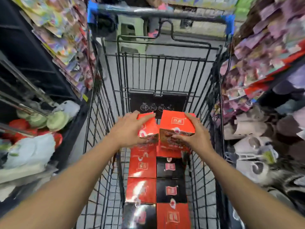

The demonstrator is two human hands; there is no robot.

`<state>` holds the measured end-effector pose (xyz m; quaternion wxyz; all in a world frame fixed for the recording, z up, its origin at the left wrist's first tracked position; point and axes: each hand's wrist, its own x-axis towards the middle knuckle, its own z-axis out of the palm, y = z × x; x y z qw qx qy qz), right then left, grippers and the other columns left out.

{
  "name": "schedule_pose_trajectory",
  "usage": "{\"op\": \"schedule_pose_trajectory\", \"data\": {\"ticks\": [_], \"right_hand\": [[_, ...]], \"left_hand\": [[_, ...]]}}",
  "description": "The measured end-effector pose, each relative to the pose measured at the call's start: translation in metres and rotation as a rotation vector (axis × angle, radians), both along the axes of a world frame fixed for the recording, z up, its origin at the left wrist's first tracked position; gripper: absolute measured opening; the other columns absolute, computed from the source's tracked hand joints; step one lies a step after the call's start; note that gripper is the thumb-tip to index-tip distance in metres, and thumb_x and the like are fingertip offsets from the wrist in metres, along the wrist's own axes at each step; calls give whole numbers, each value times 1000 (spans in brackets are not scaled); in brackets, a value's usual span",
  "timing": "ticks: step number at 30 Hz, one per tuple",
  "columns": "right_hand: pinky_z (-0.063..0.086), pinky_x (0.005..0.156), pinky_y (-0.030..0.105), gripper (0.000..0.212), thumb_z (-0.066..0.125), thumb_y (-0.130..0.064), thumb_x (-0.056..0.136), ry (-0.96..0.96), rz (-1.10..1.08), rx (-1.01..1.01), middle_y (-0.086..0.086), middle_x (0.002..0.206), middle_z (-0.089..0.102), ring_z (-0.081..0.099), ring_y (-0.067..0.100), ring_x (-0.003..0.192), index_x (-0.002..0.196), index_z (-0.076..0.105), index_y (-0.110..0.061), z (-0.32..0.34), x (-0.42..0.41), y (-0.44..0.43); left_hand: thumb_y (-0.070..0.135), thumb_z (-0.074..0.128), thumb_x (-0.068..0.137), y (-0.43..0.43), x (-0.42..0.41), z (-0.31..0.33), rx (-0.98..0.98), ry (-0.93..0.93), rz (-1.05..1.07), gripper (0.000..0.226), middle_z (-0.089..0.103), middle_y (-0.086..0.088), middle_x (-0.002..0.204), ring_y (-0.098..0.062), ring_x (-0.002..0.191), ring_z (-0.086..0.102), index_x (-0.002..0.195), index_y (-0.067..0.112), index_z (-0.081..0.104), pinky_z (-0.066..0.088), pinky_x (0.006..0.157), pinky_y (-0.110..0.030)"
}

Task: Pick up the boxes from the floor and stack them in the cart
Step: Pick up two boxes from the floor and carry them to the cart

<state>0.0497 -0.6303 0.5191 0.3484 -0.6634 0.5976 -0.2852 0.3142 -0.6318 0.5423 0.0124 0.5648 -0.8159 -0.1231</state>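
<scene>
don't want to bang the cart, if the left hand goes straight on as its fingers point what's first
Probably the black panel at the far end of the cart: the left hand, gripping a red box, points forward and slightly right at it. Depth is unclear; the other red box sits close by.

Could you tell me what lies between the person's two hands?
Seen in the head view: the left red box, gripped by the left hand, beside the right red box, gripped by the right hand.
</scene>
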Motion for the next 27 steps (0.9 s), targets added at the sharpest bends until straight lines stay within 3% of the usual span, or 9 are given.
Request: {"op": "schedule_pose_trajectory", "data": {"ticks": [3, 8, 11, 14, 17, 20, 24, 27], "right_hand": [[29, 85, -6, 93, 86, -31, 61, -29, -1, 20, -12, 128, 45, 45, 3, 113, 142, 41, -25, -24, 1, -26], [35, 92, 2, 90, 85, -31, 61, -95, -23, 53, -11, 130, 48, 48, 4, 115, 139, 41, -35, -54, 6, -56], [42, 99, 15, 90, 82, -36, 58, -121, 15, 108, -14, 130, 47, 50, 5, 115, 137, 40, -40, -67, 10, -65], [40, 90, 4, 92, 85, -34, 60, -118, 27, 142, -24, 126, 46, 51, 2, 112, 140, 39, -37, -70, 7, -72], [42, 90, 6, 93, 83, -37, 58, -130, 42, 167, -35, 122, 44, 52, -1, 110, 140, 40, -38, -67, 3, -75], [47, 93, 16, 93, 82, -40, 57, -122, 45, 203, -21, 124, 51, 55, 1, 111, 139, 40, -41, -67, 2, -74], [45, 87, 9, 94, 83, -40, 56, -111, 52, 217, -25, 121, 49, 53, -5, 109, 138, 38, -44, -66, 1, -74], [47, 91, 21, 95, 83, -48, 58, -103, 70, 269, -28, 121, 45, 52, -4, 109, 139, 33, -48, -62, 0, -74]], "left_hand": [[61, 66, 72, -32, 1, -20, 10, 25, -54, 101, 42, -1, 121, -22, 114, 40, 149, 46, 3, 35, 101, -42], [57, 71, 69, -74, 7, -45, 58, 40, -91, 105, 42, 1, 133, -24, 127, 34, 149, 41, 6, 30, 108, -53], [54, 73, 68, -86, 12, -62, 107, 48, -120, 104, 42, 3, 134, -25, 130, 32, 149, 39, 11, 29, 108, -53], [54, 73, 67, -93, 13, -73, 128, 75, -128, 103, 38, 4, 142, -23, 132, 28, 150, 41, 12, 27, 109, -55], [47, 75, 70, -93, 11, -71, 145, 123, -125, 101, 36, 3, 142, -22, 124, 30, 150, 38, 16, 29, 110, -42], [43, 75, 73, -88, 8, -67, 150, 159, -88, 97, 35, 3, 141, -21, 120, 30, 150, 37, 17, 29, 105, -33], [45, 74, 73, -85, 5, -66, 149, 148, -76, 97, 35, 5, 140, -20, 118, 30, 150, 39, 16, 33, 103, -33], [47, 74, 74, -84, 4, -65, 155, 121, -59, 98, 33, 5, 144, -22, 124, 28, 150, 40, 13, 30, 107, -36]]}}
